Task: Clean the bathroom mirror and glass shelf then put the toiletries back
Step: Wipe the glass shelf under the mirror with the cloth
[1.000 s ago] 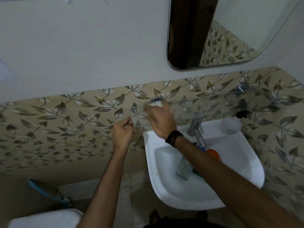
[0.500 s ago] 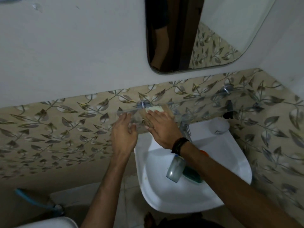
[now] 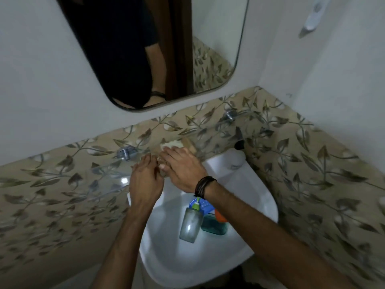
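Observation:
The clear glass shelf (image 3: 110, 176) runs along the leaf-pattern tiles above the sink, under the mirror (image 3: 214, 49). My right hand (image 3: 183, 167), a dark band on its wrist, lies flat on a pale cloth (image 3: 173, 143) and presses it onto the shelf. My left hand (image 3: 145, 180) is close beside it, fingers resting on the glass near the front edge. Lying in the white sink (image 3: 208, 259) are a frosted bottle with a green and white cap (image 3: 190, 225), a teal bottle (image 3: 214, 227) and something orange (image 3: 220, 215).
Two chrome brackets (image 3: 125, 153) (image 3: 230, 115) hold the shelf to the wall. A white pump bottle with a black nozzle (image 3: 236, 160) stands on the sink's back right corner. The side wall closes in on the right. A person's reflection shows in the mirror.
My left hand has come down from the air onto the shelf beside my right hand. The right hand keeps the cloth pressed on the glass. The view has shifted and now takes in more of the mirror.

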